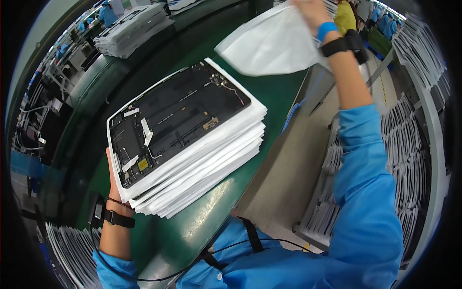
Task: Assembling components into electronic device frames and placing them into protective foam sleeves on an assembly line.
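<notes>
A stack of white foam sleeves (pixel 207 168) stands on the green bench, its layers slightly fanned at the near side. On top lies a black tablet-like housing (pixel 178 115), inner side up, with white tape strips, thin wires and small gold parts. My left hand (pixel 113 185) is against the stack's left side; its fingers are hidden behind the pile. Up at the far right, my right hand (pixel 312 13) is closed on a loose white foam sleeve (pixel 272 45), which hangs in the air off the stack. The picture's top edge cuts off part of that hand.
The green bench (pixel 202 204) runs diagonally, with its edge to my right. Farther back sits another pile of sleeves (pixel 132 31). Racks with upright white sleeves (pixel 406 154) stand right, more sleeves (pixel 72 253) at lower left. A black cable (pixel 168 278) crosses my front. People in blue work beyond.
</notes>
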Available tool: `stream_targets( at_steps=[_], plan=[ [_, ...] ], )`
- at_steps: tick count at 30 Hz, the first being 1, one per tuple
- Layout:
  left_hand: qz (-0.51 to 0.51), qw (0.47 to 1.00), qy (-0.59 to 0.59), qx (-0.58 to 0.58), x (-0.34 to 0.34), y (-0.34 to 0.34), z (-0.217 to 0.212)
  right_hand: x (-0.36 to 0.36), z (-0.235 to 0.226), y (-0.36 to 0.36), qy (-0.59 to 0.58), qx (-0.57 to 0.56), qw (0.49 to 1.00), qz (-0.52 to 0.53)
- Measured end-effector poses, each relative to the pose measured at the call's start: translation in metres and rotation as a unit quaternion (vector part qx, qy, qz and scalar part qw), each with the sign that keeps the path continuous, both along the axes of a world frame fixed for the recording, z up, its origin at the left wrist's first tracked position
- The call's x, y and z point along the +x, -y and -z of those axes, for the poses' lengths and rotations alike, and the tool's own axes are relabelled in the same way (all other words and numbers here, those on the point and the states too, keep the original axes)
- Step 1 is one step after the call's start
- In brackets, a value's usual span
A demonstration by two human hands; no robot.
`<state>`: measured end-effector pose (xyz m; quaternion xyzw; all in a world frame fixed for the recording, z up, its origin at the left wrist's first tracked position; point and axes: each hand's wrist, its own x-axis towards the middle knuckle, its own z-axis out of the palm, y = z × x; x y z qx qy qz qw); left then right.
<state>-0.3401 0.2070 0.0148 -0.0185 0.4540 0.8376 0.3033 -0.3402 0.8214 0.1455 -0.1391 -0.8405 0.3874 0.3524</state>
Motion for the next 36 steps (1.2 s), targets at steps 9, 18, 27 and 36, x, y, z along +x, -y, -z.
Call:
stream_targets(
  at_steps=[9, 18, 27, 36],
  plan=[
    [-0.028, 0.999, -0.011, -0.027, 0.016, -0.034, -0.018, 0.144, -0.1, 0.091, -0.17, -0.173, 0.929, -0.278],
    [-0.151, 0.874, -0.46, -0.036, 0.09, -0.002, -0.086, 0.182, -0.079, 0.238, -0.122, -0.395, 0.774, -0.48],
    [-0.166, 0.901, -0.36, 0.176, 0.242, 0.037, -0.092, 0.2, -0.017, 0.367, -0.023, -0.435, 0.764, -0.477],
    [-0.48, 0.777, -0.357, -0.195, 0.269, 0.112, -0.041, 0.23, 0.051, 0.432, 0.139, -0.41, 0.734, -0.523]
  ],
)
